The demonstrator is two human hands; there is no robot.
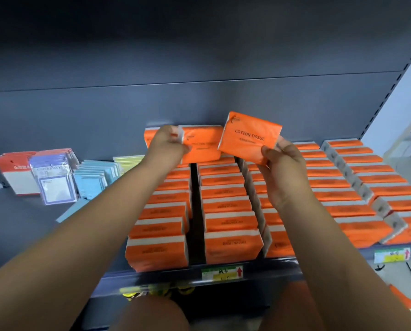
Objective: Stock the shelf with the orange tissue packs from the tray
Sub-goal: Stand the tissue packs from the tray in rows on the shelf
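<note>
1. Grey metal shelf (pixel 20 223) with a dark grey back panel (pixel 199 56) fills the view; the shelf's front edge runs across the lower part.
2. Orange tissue packs in rows (pixel 226 204) cover the middle and right of the shelf, standing on edge, running front to back. A dark gap separates the leftmost row from the next one. Rows at far right are angled slightly.
3. Left hand (pixel 166 144) reaches to the back of the left rows, fingers curled round the left end of an orange pack (pixel 202 146), which is face-forward at the back, above the rows. Can't tell if it touches the packs under it.
4. Right hand (pixel 285 168) is raised over the middle-right rows, thumb and fingers pinching the lower right corner of a second orange pack (pixel 249 137), printed "COTTON TISSUE", tilted, in the air, just right of the other held pack and overlapping its edge.
5. Card packs on the shelf's left side, well apart from the tissue rows: red-and-white (pixel 18 173), purple "UNIVERSITY" (pixel 54 180), light blue (pixel 92 180), pale yellow-green (pixel 128 161) nearest the left forearm.
6. Price label (pixel 222 272) with a red arrow on the front edge below the middle rows; a second label (pixel 391 255) further right.
</note>
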